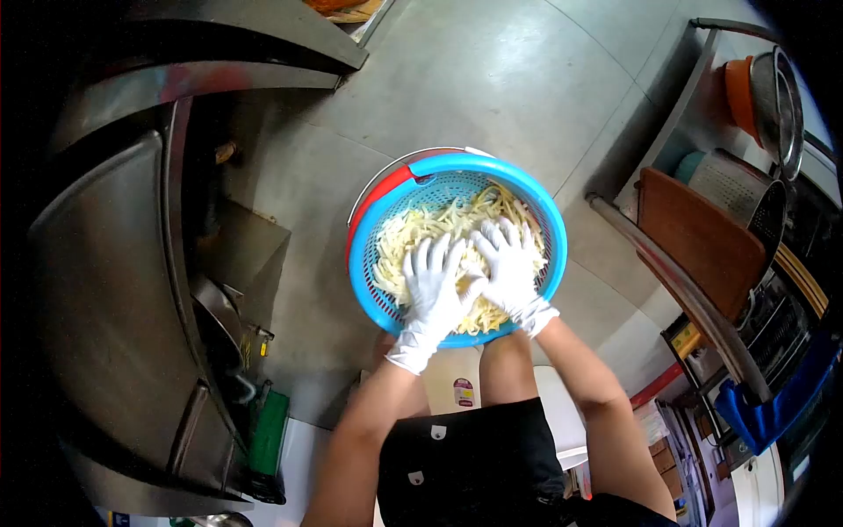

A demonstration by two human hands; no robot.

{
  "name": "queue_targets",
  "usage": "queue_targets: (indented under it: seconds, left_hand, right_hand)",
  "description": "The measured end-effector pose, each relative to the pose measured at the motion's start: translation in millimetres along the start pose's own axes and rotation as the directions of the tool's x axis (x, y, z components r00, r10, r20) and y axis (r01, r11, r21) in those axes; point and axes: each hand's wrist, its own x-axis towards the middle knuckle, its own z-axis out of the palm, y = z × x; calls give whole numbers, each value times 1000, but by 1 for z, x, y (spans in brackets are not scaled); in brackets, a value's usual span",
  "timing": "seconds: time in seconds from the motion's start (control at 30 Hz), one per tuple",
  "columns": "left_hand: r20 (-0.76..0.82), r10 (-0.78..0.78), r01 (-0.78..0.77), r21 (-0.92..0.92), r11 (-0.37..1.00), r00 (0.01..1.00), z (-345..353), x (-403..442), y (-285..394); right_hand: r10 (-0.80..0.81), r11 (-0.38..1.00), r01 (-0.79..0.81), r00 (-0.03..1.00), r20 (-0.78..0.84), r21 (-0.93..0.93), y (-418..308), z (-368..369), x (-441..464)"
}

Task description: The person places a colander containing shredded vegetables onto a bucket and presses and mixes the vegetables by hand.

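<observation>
A blue plastic colander (546,211) holds a heap of pale, thin-cut vegetable strips (474,209), whose exact kind I cannot make out. It rests on a red bucket (379,195) with a wire handle, mostly hidden beneath it. My left hand (432,285), in a white glove, lies on the strips with its fingers spread. Beside it, my right hand (509,268), gloved the same way, presses flat on the heap, fingers apart. The two thumbs come close together near the middle. Neither hand is closed round anything.
A steel cabinet (105,290) stands at the left. On the right, a metal rack (676,299) holds a brown tray (698,241), a perforated steel pan (733,184) and an orange bowl (740,97). Grey floor tiles (474,70) extend ahead of the colander.
</observation>
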Motion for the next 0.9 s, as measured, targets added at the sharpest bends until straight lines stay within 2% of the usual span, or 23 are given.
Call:
queue_targets:
  seconds: [0.1, 0.17, 0.27, 0.37, 0.4, 0.5, 0.6, 0.9]
  left_hand:
    - [-153, -15, 19, 27, 999, 988, 21, -1, 0]
    - [-159, -39, 42, 15, 999, 986, 26, 6, -4]
    - [-184, -51, 57, 31, 998, 982, 32, 16, -13]
    - [-199, -50, 62, 53, 997, 979, 33, 23, -12]
    - [-189, -53, 64, 55, 996, 981, 33, 25, -13]
    - [-173, -46, 60, 75, 995, 984, 36, 33, -17]
    - [-122, -61, 73, 97, 993, 991, 36, 39, -23]
    - [-129, -45, 65, 149, 987, 991, 39, 50, -33]
  right_hand:
    - [37, 999, -37, 988, -149, 1, -4, 12, -10]
    - [72, 997, -72, 973, -218, 10, -6, 20, -3]
    - [16, 1000, -9, 959, -283, 26, 0, 23, 8]
    - [17, 1000, -10, 961, -276, 28, 3, 24, 14]
    - [-3, 999, 14, 946, -323, 30, 4, 24, 18]
    - [21, 999, -11, 968, -250, 39, 8, 25, 22]
    - [28, 999, -15, 961, -274, 51, 10, 30, 30]
    - [47, 999, -36, 949, -311, 39, 9, 33, 45]
